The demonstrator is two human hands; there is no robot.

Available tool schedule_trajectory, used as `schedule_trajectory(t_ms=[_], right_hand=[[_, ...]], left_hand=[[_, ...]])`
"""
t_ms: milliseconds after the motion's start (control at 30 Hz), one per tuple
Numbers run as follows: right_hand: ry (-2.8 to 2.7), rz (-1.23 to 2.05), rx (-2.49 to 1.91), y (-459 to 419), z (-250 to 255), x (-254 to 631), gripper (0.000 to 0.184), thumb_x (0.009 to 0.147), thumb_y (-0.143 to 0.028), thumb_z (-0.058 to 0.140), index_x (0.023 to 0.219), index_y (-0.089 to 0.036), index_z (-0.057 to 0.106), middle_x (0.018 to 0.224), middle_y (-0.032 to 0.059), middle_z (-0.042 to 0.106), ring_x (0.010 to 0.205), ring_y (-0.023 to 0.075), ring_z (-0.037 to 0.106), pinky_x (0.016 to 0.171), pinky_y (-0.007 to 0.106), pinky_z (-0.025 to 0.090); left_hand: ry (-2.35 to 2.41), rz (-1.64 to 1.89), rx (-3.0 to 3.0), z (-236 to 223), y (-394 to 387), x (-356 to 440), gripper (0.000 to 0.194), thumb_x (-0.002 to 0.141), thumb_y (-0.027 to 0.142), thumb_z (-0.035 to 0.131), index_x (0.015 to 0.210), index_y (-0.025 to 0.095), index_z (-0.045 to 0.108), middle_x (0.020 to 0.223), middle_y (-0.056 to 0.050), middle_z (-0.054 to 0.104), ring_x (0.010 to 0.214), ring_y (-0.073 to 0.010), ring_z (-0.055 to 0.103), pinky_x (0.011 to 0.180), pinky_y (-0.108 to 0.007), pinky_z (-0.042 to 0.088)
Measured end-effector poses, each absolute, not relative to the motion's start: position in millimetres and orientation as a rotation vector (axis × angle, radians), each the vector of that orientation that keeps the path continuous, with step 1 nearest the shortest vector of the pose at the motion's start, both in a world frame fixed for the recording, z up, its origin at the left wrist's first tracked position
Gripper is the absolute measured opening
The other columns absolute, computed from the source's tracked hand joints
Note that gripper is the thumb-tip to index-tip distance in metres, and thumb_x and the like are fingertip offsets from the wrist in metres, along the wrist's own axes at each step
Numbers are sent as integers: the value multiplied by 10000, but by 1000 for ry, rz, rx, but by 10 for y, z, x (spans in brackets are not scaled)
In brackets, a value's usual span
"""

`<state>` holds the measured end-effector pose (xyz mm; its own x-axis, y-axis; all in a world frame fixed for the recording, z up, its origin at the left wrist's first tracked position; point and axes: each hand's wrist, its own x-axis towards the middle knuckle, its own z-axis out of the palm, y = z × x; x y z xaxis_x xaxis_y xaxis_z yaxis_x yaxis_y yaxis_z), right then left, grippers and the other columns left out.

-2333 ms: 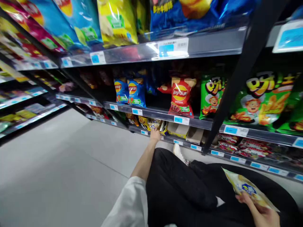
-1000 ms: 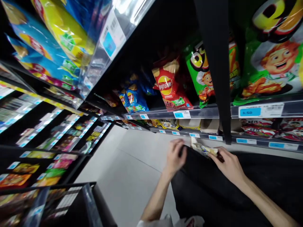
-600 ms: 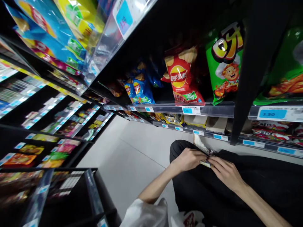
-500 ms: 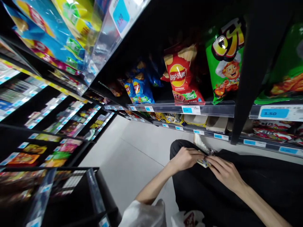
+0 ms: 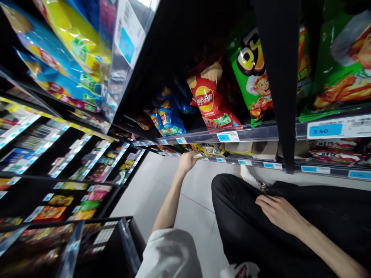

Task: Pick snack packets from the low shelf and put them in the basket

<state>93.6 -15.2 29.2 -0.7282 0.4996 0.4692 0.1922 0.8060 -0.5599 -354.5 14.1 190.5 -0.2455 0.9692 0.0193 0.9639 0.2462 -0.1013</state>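
Note:
At the edge of the bottom shelf, my left hand (image 5: pixel 187 162) is stretched out with its fingers closed around a small, pale yellowish packet (image 5: pixel 199 156); its kind is too small to make out. Yellow snack packs (image 5: pixel 197 148) lie on that shelf just behind the packet. My right hand (image 5: pixel 274 211) rests on the black trousers (image 5: pixel 315 224) over my leg. Its fingers lie loosely outstretched, side by side, and no object shows in them.
Above my hands, a shelf holds a red bag of chips (image 5: pixel 210 100), blue bags (image 5: pixel 168 117) and green bags (image 5: pixel 342 77). A black upright (image 5: pixel 282 92) divides it. To the left stands another rack (image 5: pixel 95 181); grey floor (image 5: pixel 156 181) lies between.
My left hand has moved left and forward from my lap to the bottom shelf, taking the small packet with it. My right hand has let go and stayed on the leg. The view has shifted.

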Motion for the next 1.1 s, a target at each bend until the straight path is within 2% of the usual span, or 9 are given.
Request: schedule_trajectory(t_ms=[133, 267, 467, 667, 800, 967, 1100], right_hand=[[-2457, 608, -508, -154, 225, 941, 319, 998, -84, 465, 1143, -215, 718, 1092, 47, 767, 834, 168, 754, 743, 297, 604], [-2518, 561, -544, -131, 220, 953, 312, 1011, -86, 457, 1164, -202, 703, 1114, 46, 759, 827, 183, 755, 717, 329, 591], [-2488, 542, -528, -143, 215, 942, 339, 930, -28, 524, 1156, -207, 702, 1090, 44, 768, 860, 195, 763, 696, 310, 575], [-2509, 513, -545, -180, 138, 924, 362, 873, -4, 574, 1142, -209, 703, 1119, 45, 778, 892, 216, 772, 708, 325, 585], [-2550, 510, -546, -176, 137, 923, 358, 861, 2, 586, 1128, -201, 708, 1081, 47, 775, 877, 224, 774, 691, 333, 587], [-2561, 512, -555, -182, 131, 913, 361, 860, 2, 586, 1124, -203, 722, 1069, 45, 779, 892, 232, 774, 698, 342, 597], [-2544, 494, -576, -204, 82, 902, 370, 853, 1, 595, 1129, -211, 722, 1085, 48, 787, 914, 240, 778, 725, 347, 603]], left_hand=[[-2406, 129, -1848, 1757, 536, -3654, 356, 896, 202, 694, 1231, 261, 798, 1276, -87, 769, 1224, -314, 708, 1033, -343, 559], [-2403, 202, -1831, 1608, 782, -3687, 406, 882, 165, 657, 1254, 250, 795, 1193, -110, 793, 1176, -332, 723, 1033, -373, 566], [-2366, 341, -1934, 1454, 950, -3756, 486, 829, 95, 618, 1254, 251, 795, 1228, -113, 780, 1213, -320, 703, 1093, -377, 546], [-2377, 408, -1966, 1216, 1094, -3855, 413, 863, 163, 642, 1249, 178, 789, 1254, -159, 762, 1239, -333, 683, 1087, -386, 551], [-2367, 417, -2012, 1123, 1206, -3882, 416, 826, 121, 636, 1198, 193, 808, 1255, -136, 763, 1230, -316, 684, 1133, -369, 512], [-2346, 393, -2078, 1115, 1276, -3875, 429, 770, 113, 642, 1165, 134, 810, 1241, -166, 760, 1223, -343, 683, 1144, -386, 497], [-2328, 341, -2115, 1112, 1219, -3868, 504, 792, 81, 544, 1233, 120, 784, 1276, -144, 754, 1243, -299, 679, 1160, -366, 490]])
